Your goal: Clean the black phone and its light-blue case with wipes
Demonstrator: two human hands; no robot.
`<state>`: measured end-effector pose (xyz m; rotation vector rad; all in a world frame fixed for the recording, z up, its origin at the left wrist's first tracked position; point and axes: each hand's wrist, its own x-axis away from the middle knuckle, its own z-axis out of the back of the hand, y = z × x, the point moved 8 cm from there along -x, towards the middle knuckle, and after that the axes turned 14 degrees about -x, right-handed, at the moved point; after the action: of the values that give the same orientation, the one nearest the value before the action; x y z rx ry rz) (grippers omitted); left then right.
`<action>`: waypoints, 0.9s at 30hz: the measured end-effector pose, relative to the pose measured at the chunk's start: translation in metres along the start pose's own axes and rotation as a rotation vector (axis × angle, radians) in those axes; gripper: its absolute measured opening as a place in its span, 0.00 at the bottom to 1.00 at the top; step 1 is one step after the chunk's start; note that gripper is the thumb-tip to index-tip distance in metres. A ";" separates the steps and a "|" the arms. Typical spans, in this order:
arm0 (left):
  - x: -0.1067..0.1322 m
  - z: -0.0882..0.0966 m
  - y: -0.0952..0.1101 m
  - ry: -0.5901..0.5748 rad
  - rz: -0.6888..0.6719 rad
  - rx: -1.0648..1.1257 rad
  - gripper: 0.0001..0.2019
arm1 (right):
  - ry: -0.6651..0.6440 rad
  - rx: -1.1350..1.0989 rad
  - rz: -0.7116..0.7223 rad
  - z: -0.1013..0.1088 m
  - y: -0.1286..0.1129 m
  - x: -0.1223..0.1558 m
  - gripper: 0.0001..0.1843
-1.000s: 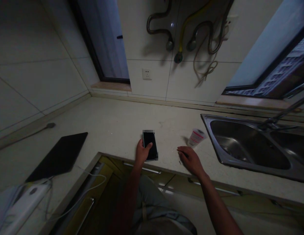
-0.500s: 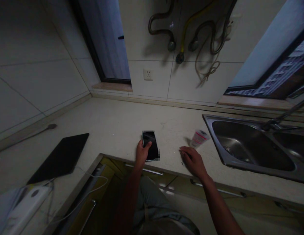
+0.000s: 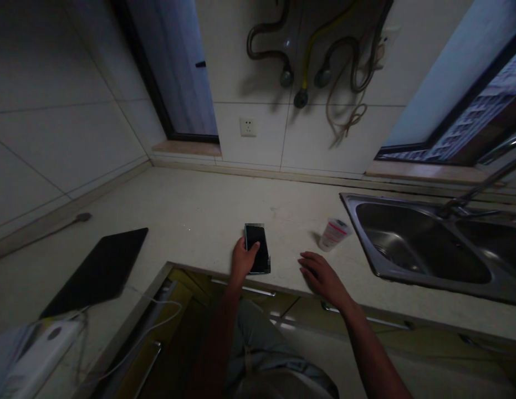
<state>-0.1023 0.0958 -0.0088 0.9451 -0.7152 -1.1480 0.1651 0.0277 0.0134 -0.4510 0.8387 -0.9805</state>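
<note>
Left hand (image 3: 243,259) clasps phone (image 3: 261,259) by edge, thumb on top, probably for steadiness; right hand (image 3: 322,277) loose, seemingly empty, near cup (image 3: 333,235).

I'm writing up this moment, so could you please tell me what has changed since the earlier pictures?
The right hand has straightened its curled fingers and drawn back slightly from the cup, toward the counter's near edge. No taking hold or letting go is clearly visible. The left hand still holds the phone; the cup stands where it was, beside the sink.
</note>
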 end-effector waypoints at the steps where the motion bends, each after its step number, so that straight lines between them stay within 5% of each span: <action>1: 0.000 0.000 0.000 -0.001 -0.002 -0.024 0.14 | 0.002 0.004 -0.001 0.000 0.000 0.000 0.15; 15: -0.001 -0.007 0.010 -0.074 -0.033 -0.225 0.11 | -0.037 0.046 0.032 -0.019 0.004 -0.029 0.22; 21: 0.000 -0.008 0.013 -0.099 -0.023 -0.284 0.11 | -0.118 0.023 0.093 -0.046 -0.015 -0.060 0.20; 27: 0.002 -0.006 0.014 -0.080 -0.027 -0.272 0.10 | -0.057 -0.144 0.154 -0.043 -0.043 -0.068 0.16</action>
<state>-0.0910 0.0972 0.0011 0.6845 -0.5936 -1.2765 0.0886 0.0659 0.0440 -0.5270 0.8826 -0.7658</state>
